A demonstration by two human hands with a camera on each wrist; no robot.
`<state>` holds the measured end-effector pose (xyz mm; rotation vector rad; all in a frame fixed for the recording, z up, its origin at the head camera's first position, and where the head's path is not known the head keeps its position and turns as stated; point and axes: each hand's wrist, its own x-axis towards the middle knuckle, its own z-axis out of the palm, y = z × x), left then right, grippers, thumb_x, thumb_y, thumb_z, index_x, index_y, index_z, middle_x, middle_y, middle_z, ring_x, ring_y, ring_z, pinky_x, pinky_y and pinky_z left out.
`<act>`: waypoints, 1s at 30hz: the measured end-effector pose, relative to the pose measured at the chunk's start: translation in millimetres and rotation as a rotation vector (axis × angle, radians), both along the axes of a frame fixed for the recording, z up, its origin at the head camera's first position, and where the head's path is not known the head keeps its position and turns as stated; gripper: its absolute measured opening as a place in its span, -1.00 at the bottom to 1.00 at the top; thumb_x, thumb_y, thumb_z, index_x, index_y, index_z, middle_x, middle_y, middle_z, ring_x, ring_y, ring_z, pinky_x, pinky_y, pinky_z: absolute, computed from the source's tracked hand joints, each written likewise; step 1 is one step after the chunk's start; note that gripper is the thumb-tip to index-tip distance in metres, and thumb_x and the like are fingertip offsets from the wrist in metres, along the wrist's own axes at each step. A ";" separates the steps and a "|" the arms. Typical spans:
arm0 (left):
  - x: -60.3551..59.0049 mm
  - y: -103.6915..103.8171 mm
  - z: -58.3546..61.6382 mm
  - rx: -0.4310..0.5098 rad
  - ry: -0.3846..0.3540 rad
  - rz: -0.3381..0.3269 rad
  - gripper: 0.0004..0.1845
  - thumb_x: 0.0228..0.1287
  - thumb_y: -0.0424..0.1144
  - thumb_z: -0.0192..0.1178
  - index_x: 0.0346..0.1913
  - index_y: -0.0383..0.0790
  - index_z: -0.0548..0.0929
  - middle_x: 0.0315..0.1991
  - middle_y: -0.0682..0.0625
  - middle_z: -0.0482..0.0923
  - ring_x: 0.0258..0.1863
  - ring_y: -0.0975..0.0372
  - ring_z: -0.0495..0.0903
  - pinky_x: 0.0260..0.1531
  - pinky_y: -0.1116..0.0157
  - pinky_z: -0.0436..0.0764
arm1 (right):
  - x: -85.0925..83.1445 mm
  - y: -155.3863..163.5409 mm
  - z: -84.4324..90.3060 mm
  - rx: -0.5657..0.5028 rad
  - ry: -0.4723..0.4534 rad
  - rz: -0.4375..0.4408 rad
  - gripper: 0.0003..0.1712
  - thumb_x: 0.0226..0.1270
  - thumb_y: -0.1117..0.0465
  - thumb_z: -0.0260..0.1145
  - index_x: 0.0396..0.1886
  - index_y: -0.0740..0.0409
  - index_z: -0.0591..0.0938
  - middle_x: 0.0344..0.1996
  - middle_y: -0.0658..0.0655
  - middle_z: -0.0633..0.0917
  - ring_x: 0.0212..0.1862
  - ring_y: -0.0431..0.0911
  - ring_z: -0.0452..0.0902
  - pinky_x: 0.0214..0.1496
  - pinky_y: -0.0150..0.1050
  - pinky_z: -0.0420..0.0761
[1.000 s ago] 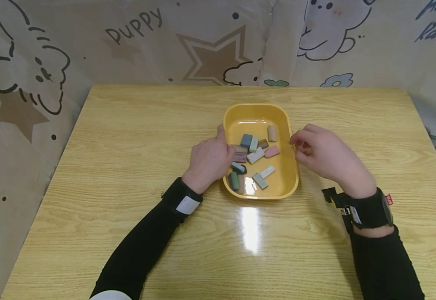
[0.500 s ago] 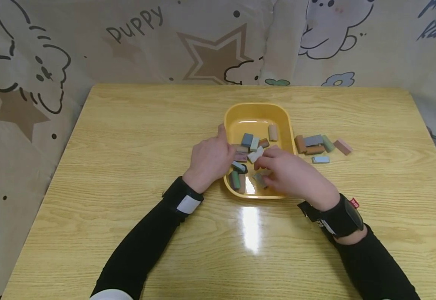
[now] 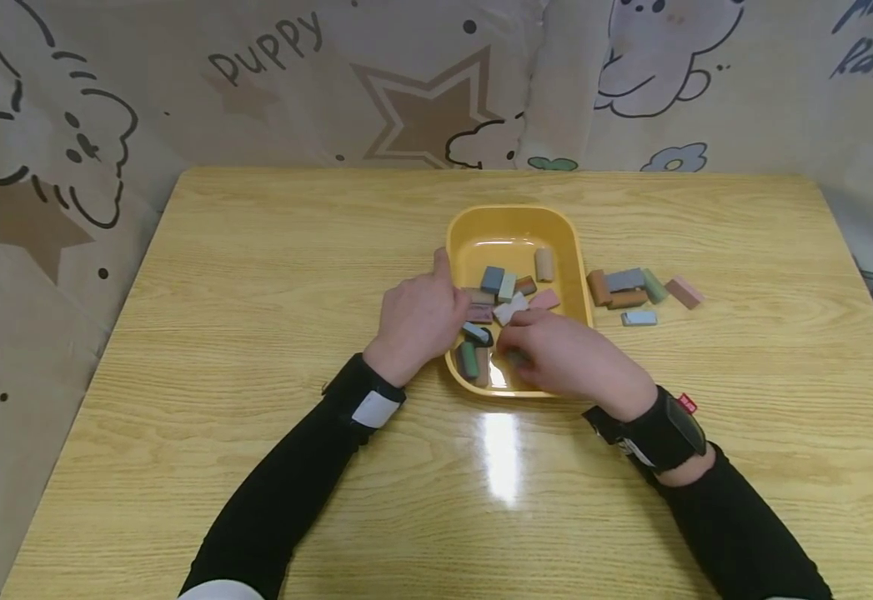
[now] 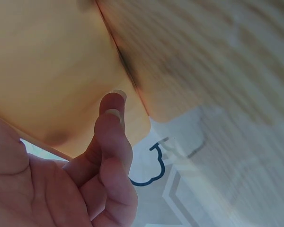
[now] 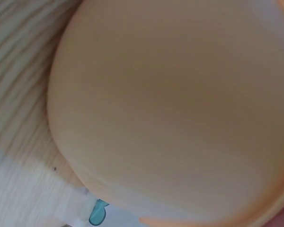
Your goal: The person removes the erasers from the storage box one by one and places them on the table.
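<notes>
Left hand (image 3: 419, 321) gripping the left side of a yellow tray (image 3: 514, 227), right hand (image 3: 567, 354) inside it, fingertips at a greyish block (image 3: 517, 358), whether pinched unclear, coloured blocks (image 3: 507, 286) nearby, more pieces (image 3: 626, 281) on the wooden table (image 3: 271, 250) at right.

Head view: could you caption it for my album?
Right hand inside a yellow tray of coloured blocks, left hand at its edge, more blocks alongside.

yellow tub (image 3: 513, 225): rounded, upright | small coloured blocks (image 3: 507, 287): jumbled inside (six loose blocks (image 3: 627, 298) lie right of it)
</notes>
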<state>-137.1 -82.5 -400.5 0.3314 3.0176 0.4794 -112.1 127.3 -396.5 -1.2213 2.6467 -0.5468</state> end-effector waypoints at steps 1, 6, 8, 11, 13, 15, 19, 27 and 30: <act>0.2 0.0 0.1 -0.001 0.003 -0.001 -0.34 0.46 -0.08 -0.08 0.42 -0.52 0.21 -0.66 -0.01 0.43 -0.72 0.15 0.46 -0.76 0.23 0.40 | -0.1 -0.3 0.0 0.005 0.001 0.000 -0.77 0.06 0.38 0.44 -0.24 0.11 0.73 -0.26 0.03 0.60 -0.26 -0.11 0.53 -0.17 -0.19 0.56; 0.7 -0.1 -0.1 0.001 0.018 0.001 -0.36 0.45 -0.09 -0.07 0.40 -0.51 0.23 -0.67 -0.01 0.42 -0.74 0.15 0.45 -0.77 0.24 0.38 | -0.2 -0.9 -1.2 0.014 0.005 -0.005 -0.79 0.07 0.35 0.45 -0.25 0.11 0.74 -0.26 0.02 0.62 -0.27 -0.13 0.54 -0.19 -0.20 0.57; 0.9 0.1 -0.2 0.002 0.018 0.002 -0.36 0.45 -0.09 -0.06 0.41 -0.51 0.23 -0.67 -0.01 0.42 -0.74 0.16 0.44 -0.77 0.25 0.37 | 0.0 -1.0 -1.4 0.021 -0.004 -0.014 -0.80 0.08 0.34 0.46 -0.25 0.10 0.74 -0.26 0.01 0.62 -0.27 -0.14 0.54 -0.18 -0.20 0.57; 1.2 0.2 -0.3 0.003 0.020 0.001 -0.36 0.46 -0.09 -0.06 0.41 -0.51 0.23 -0.67 0.00 0.42 -0.75 0.17 0.43 -0.77 0.26 0.37 | 0.3 -0.7 -1.1 0.024 -0.013 -0.023 -0.82 0.09 0.33 0.45 -0.27 0.08 0.73 -0.27 -0.01 0.61 -0.30 -0.16 0.53 -0.19 -0.21 0.56; 1.4 0.1 -0.1 0.005 0.018 -0.001 -0.36 0.46 -0.10 -0.06 0.40 -0.51 0.23 -0.67 0.00 0.42 -0.76 0.17 0.43 -0.78 0.26 0.36 | 0.2 -0.2 -1.2 0.012 -0.014 -0.025 -0.83 0.08 0.35 0.44 -0.29 0.08 0.72 -0.29 -0.01 0.59 -0.30 -0.15 0.51 -0.19 -0.21 0.55; 1.5 0.2 0.2 0.008 0.015 -0.002 -0.36 0.46 -0.10 -0.06 0.40 -0.51 0.23 -0.67 0.00 0.42 -0.76 0.17 0.43 -0.78 0.26 0.36 | -0.2 0.5 -1.4 0.001 -0.011 -0.021 -0.82 0.07 0.36 0.43 -0.31 0.08 0.71 -0.30 0.00 0.58 -0.31 -0.14 0.49 -0.20 -0.21 0.53; 1.7 0.6 0.7 0.013 0.008 0.001 -0.37 0.46 -0.10 -0.06 0.40 -0.51 0.23 -0.67 0.00 0.42 -0.76 0.17 0.43 -0.78 0.26 0.36 | -0.8 1.5 0.0 -0.020 -0.032 -0.035 -0.82 0.07 0.39 0.39 -0.31 0.10 0.71 -0.30 0.00 0.56 -0.32 -0.14 0.47 -0.23 -0.23 0.51; 1.2 0.8 0.9 0.009 -0.005 0.003 -0.34 0.46 -0.10 -0.07 0.42 -0.51 0.20 -0.66 0.00 0.42 -0.75 0.17 0.44 -0.77 0.25 0.37 | -0.1 0.5 -0.3 -0.030 -0.007 -0.039 -0.84 0.10 0.38 0.35 -0.30 0.12 0.72 -0.32 0.00 0.58 -0.34 -0.15 0.49 -0.23 -0.24 0.53; 1.4 0.7 1.0 0.008 0.003 0.002 -0.35 0.46 -0.10 -0.07 0.41 -0.51 0.21 -0.66 -0.01 0.42 -0.74 0.16 0.44 -0.77 0.25 0.37 | -0.4 -0.1 -2.3 -0.013 0.011 -0.020 -0.85 0.10 0.36 0.37 -0.30 0.11 0.73 -0.30 0.01 0.61 -0.31 -0.14 0.52 -0.19 -0.21 0.55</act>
